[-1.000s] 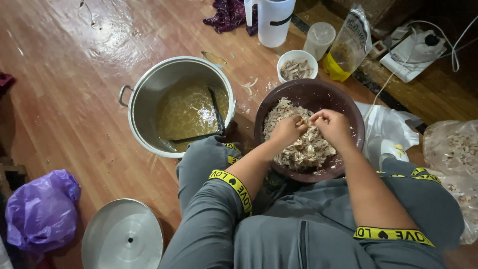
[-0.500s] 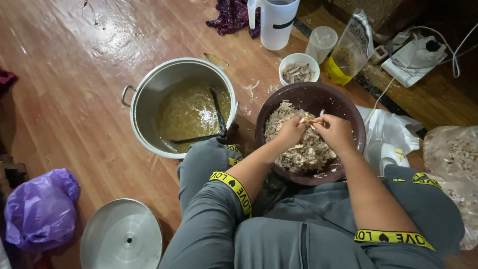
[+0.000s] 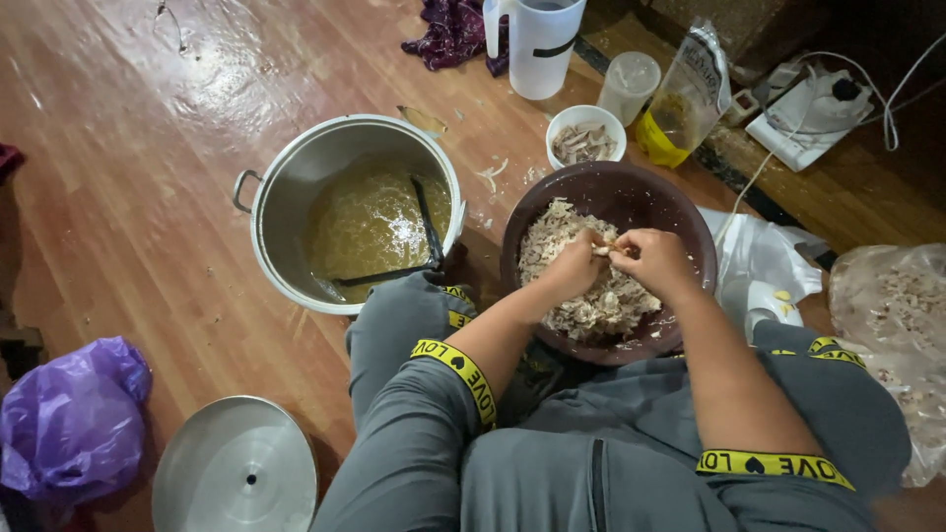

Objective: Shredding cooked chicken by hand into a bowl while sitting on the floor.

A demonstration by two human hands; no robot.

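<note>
A dark brown bowl (image 3: 645, 192) full of pale shredded meat (image 3: 601, 305) rests on the wooden floor between my knees. My left hand (image 3: 574, 264) and my right hand (image 3: 652, 260) meet over the bowl's middle, both pinching one small pale piece of meat (image 3: 603, 249) between the fingertips. To the left stands a large steel pot (image 3: 296, 172) of yellowish broth with a black ladle (image 3: 426, 222) lying in it.
A small white bowl of scraps (image 3: 585, 141), a white jug (image 3: 537, 44), a clear cup (image 3: 629, 87) and an oil pouch (image 3: 685, 99) stand behind the bowl. The pot lid (image 3: 236, 471) and a purple bag (image 3: 69, 419) lie at the lower left. Plastic bags (image 3: 887, 325) sit at the right.
My hands stay over the brown bowl, working the same piece of meat; the fingertips have drawn closer together. The view has shifted slightly.
</note>
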